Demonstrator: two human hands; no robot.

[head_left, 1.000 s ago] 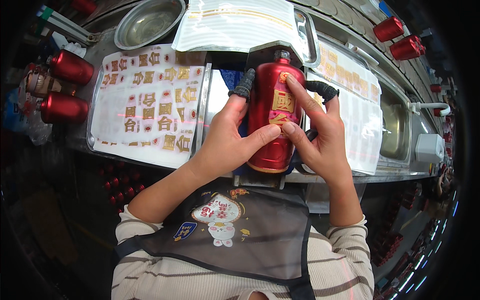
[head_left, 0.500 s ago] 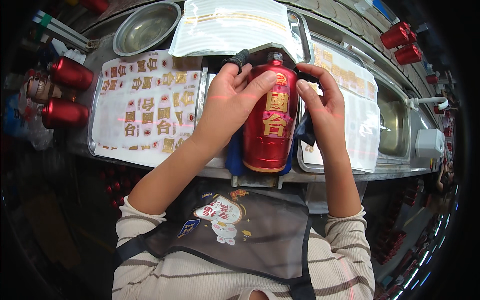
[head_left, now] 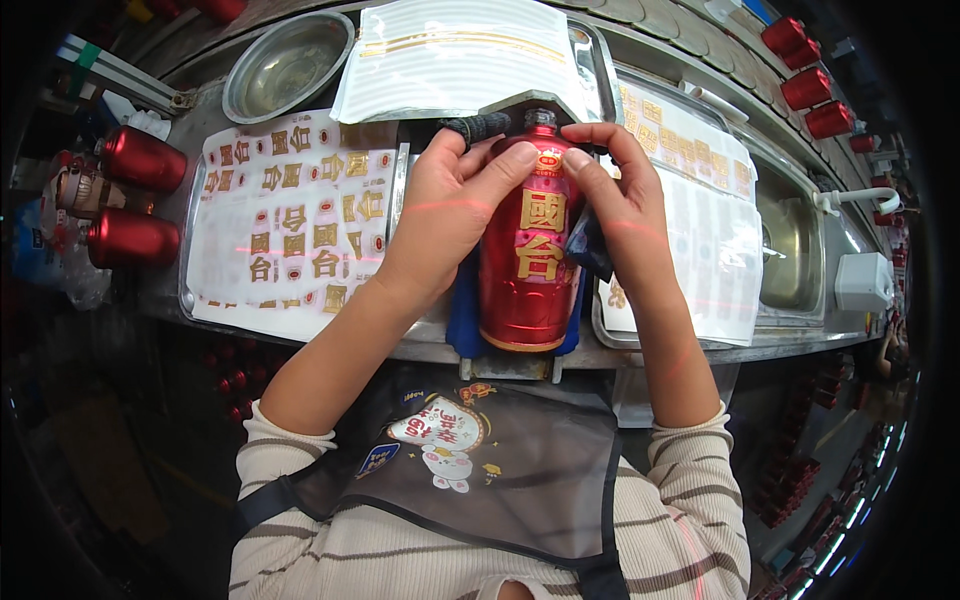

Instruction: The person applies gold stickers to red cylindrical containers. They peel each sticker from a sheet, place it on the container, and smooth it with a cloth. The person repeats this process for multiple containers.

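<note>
Glossy red, the bottle (head_left: 530,240) is resting over blue cloth (head_left: 466,325) on the worktop (head_left: 158,288), the left hand (head_left: 442,200) and right hand (head_left: 622,200) cupping its shoulders; probably it is handling rigid, heavyish and slippery, its sides offering the broadest hold.

The sides of the red bottle (head_left: 530,234) near its top are covered by the left hand (head_left: 436,212) and the right hand (head_left: 628,205). Some left fingertips are hidden too. Part of the dark blue cloth (head_left: 589,246) is hidden by the right hand. Toward twelve o'clock, a metal tray (head_left: 593,62) is mostly covered by a white sheet (head_left: 455,72). At six, the striped shirt (head_left: 420,560) is cut off. At four, small red things (head_left: 787,488) are too blurry to be counted.
</note>
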